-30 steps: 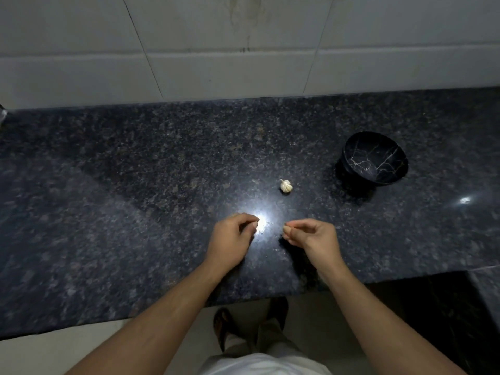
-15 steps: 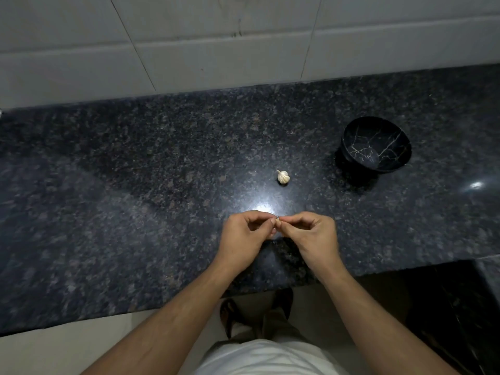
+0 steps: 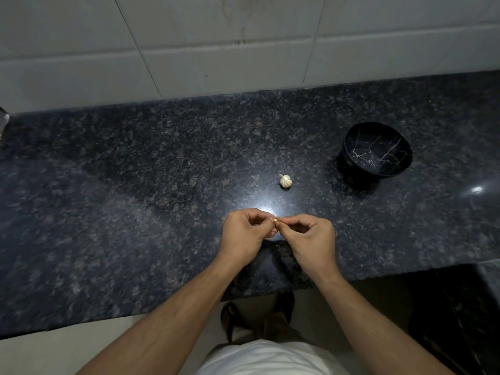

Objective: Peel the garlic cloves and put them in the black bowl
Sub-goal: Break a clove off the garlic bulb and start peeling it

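Head view: we see a garlic clove [image 3: 275, 220] pinched between both hands.

Our left hand [image 3: 244, 234] and right hand [image 3: 311, 239] meet above the dark counter [image 3: 135, 198]; garlic bulb [image 3: 285, 181] behind them, black bowl [image 3: 377, 148] far right.

Counts: 1 black bowl [image 3: 377, 150] on the tabletop [image 3: 135, 198], nothing visible inside it. 1 garlic bulb [image 3: 285, 181] on the tabletop. 1 small garlic clove [image 3: 275, 220] pinched between the two hands. 2 hands: left hand [image 3: 244, 234], right hand [image 3: 311, 238]. 2 bare forearms. 1 tabletop, dark speckled stone. 2 feet in sandals [image 3: 230, 318] on the floor below the edge. Wall tiles: partly cropped, can't count reliably.
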